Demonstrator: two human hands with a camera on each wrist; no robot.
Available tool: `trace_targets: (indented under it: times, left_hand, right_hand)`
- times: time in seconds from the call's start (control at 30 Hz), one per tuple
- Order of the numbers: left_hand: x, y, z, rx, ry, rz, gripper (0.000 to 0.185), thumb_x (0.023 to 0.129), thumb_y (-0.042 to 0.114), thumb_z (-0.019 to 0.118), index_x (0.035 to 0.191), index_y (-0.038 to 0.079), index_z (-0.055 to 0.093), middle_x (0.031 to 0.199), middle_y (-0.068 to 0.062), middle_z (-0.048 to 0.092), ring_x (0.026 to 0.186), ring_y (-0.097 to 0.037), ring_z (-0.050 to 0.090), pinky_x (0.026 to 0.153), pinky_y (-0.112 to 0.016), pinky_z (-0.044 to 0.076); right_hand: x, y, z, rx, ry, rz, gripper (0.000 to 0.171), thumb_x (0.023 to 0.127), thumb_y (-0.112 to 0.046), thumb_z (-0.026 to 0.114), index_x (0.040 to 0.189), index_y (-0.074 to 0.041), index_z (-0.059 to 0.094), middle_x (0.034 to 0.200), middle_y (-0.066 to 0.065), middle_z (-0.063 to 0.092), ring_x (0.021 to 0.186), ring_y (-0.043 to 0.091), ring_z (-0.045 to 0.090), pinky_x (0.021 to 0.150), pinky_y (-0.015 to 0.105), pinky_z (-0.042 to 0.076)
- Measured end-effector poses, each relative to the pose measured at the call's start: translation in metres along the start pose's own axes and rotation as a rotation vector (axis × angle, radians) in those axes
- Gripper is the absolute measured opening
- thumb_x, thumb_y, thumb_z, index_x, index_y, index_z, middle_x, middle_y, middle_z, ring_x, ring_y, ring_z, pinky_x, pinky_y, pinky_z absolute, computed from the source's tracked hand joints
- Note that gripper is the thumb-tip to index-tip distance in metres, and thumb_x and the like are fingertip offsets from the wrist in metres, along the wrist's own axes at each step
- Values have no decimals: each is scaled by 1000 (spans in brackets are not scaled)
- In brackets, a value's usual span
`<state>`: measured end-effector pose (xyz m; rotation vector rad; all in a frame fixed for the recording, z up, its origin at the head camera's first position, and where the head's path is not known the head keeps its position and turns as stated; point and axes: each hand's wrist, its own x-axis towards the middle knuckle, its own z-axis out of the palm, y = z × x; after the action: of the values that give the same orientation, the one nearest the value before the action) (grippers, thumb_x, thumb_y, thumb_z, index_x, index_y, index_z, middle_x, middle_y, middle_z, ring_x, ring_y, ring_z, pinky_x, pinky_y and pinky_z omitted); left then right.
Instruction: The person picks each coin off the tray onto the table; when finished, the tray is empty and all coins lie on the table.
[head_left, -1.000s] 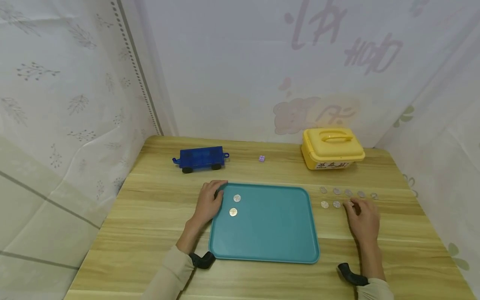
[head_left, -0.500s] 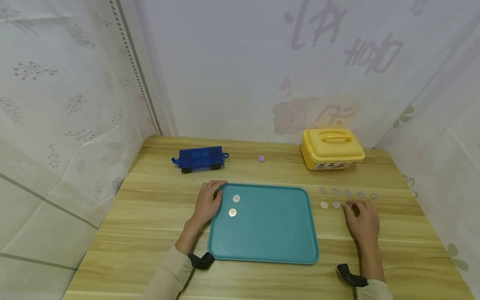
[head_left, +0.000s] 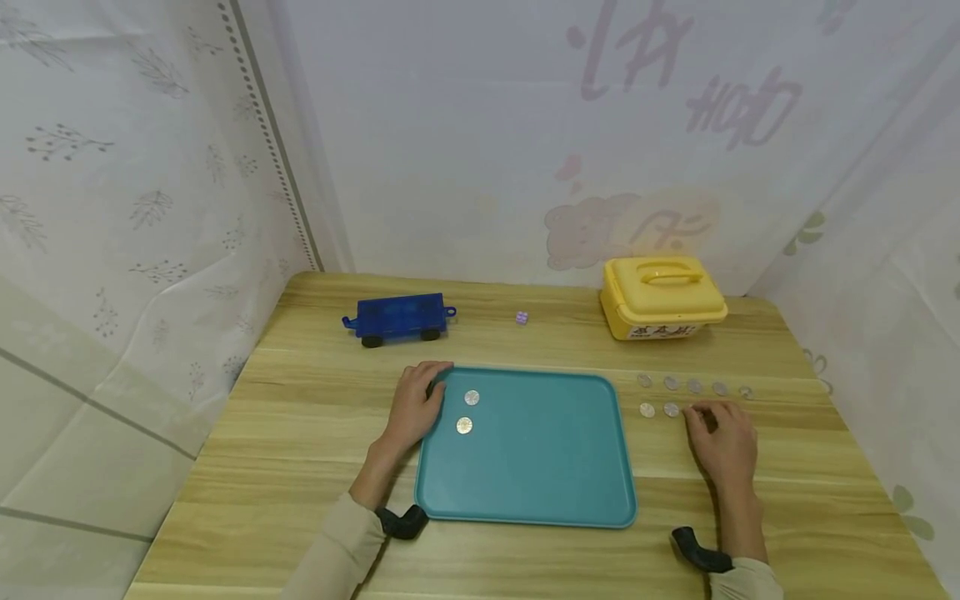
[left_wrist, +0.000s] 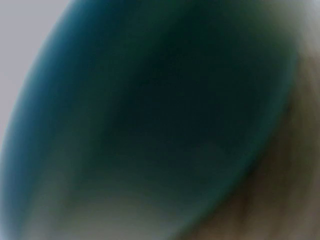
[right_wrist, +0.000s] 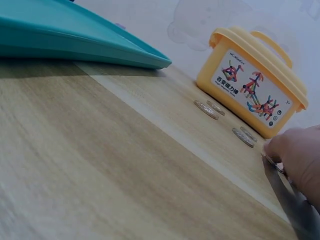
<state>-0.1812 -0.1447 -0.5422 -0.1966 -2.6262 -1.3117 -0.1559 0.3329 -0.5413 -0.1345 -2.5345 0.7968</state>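
My left hand rests against the upper left corner of a teal tray, its fingertips touching the rim. Two coins lie inside the tray, a silvery coin above a yellowish coin. To the right of the tray, my right hand pinches a coin low at the wood surface, mostly hidden by the fingers. Left of that hand lie two coins, the nearer one a silvery coin. A row of several coins runs behind it. The left wrist view is a dark teal blur.
A yellow lidded box with a handle stands at the back right of the wooden table. At the back left sits a blue toy wagon. A small purple block lies between them.
My right hand has shifted very slightly toward me, and the coin between its fingertips is now hidden in the head view. My left hand and the tray stay in place.
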Motion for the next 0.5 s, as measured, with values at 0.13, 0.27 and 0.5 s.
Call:
trace_targets:
  times: [0.13,0.27,0.5]
  left_hand:
    - [0,0,0,-4,8,7,34,96,4,58,129,10,67,130,-10,65,109,-30,53,94,-44,43]
    - [-1,0,0,-7,11,19,34,96,4,58,128,9,67,129,-10,66,108,-30,53,93,-44,43]
    - [0,1,-2,-9,-6,-4,34,96,5,58,130,10,66,131,-11,64,107,-29,52,92,-43,42]
  right_hand:
    - [0,-3,-1,19,37,34,18,92,-13,67,96,4,72,101,24,68,100,42,57,91,56,40]
    - [0,-9,-3,23,92,76,20,93,-13,65,94,6,72,97,26,69,91,38,59,80,46,40]
    - [2,-27,1,71,59,79,20,93,-13,64,94,5,74,96,23,69,90,34,60,76,28,41]
